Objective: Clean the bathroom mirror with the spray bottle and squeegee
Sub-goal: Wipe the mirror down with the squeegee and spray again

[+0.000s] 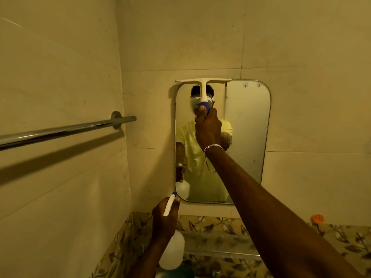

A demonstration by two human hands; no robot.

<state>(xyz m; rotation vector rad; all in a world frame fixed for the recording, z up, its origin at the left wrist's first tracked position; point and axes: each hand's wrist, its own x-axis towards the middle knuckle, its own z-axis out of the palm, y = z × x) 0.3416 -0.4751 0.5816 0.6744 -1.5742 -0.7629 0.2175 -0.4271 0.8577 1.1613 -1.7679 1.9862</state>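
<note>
A rounded rectangular mirror (248,125) hangs on the tiled wall ahead. My right hand (207,127) grips the blue-and-white handle of a white squeegee (203,83). Its blade lies flat along the mirror's top edge, over the left half. My left hand (164,218) holds a translucent white spray bottle (173,251) by its trigger head, low and just below the mirror's bottom left corner. The bottle hangs down from the hand. A silver chain bracelet circles my right wrist. The mirror reflects the person and the bottle.
A chrome towel bar (66,131) juts from the left wall at shoulder height, close to my left arm. A floral tile band (220,227) runs below the mirror. An orange object (317,218) sits on the wall at the right. A tap top (215,270) shows at the bottom.
</note>
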